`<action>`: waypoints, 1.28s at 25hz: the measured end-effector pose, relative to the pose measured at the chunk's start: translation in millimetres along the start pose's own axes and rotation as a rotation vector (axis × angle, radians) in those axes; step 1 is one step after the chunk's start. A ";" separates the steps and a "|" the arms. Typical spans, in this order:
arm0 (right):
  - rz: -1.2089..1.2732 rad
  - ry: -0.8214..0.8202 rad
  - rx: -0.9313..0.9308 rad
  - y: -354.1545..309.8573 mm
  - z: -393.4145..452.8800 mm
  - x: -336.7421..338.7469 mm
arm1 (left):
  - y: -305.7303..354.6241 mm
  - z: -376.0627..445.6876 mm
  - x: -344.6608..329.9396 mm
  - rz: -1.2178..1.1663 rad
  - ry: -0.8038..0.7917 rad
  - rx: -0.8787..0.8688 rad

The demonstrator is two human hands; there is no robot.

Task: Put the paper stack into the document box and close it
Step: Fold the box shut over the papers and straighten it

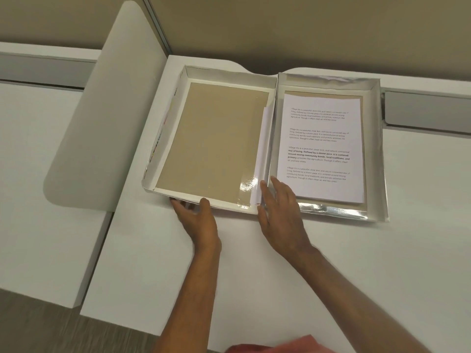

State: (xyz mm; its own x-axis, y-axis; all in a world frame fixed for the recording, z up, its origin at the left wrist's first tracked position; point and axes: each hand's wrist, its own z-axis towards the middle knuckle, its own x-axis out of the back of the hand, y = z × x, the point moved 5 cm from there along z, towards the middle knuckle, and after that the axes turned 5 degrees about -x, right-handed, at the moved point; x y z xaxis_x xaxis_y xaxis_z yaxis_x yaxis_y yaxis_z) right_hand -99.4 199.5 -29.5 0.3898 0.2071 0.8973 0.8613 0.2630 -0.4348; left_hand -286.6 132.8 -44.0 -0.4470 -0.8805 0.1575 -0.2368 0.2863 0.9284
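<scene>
The document box lies open on the white desk like a book. Its right half [376, 149] has silvery walls and holds the paper stack [321, 149], a printed white sheet on top. Its left half, the lid [163, 138], shows a tan cardboard inside and is tilted up a little at the near edge. My left hand [196, 217] grips the lid's near edge, fingers underneath and thumb on top. My right hand [277, 207] rests at the box's middle spine near the front, fingers spread, touching the fold and a white paper flap there.
A white rounded divider panel [109, 110] stands at the left of the desk. A beige partition wall [280, 29] runs behind the box. A grey cable tray [428, 113] sits at the right. The desk's front edge drops to the floor at lower left.
</scene>
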 end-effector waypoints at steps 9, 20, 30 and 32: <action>0.016 -0.124 -0.038 6.9 3.2 -1.0 | 16.9 -28.4 -8.8 -0.214 -0.152 -0.051; 1.020 0.158 -0.461 55.6 -12.3 62.3 | 38.0 -95.6 -80.6 0.419 -0.509 -0.721; 1.446 0.463 -0.943 167.5 -35.3 103.3 | 14.6 -132.1 -122.8 0.945 -0.642 -1.117; 1.432 0.410 -0.952 174.8 -38.2 102.1 | 9.5 -131.1 -125.8 0.964 -0.710 -1.167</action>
State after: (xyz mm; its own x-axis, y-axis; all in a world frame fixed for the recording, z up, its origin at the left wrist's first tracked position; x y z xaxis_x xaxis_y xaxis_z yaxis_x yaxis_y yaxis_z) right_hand 103.4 230.6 -11.0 0.8588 -0.5046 -0.0885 -0.3822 -0.5160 -0.7666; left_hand -119.5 196.8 -10.9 -0.3903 -0.1334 0.9110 0.9189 -0.1185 0.3763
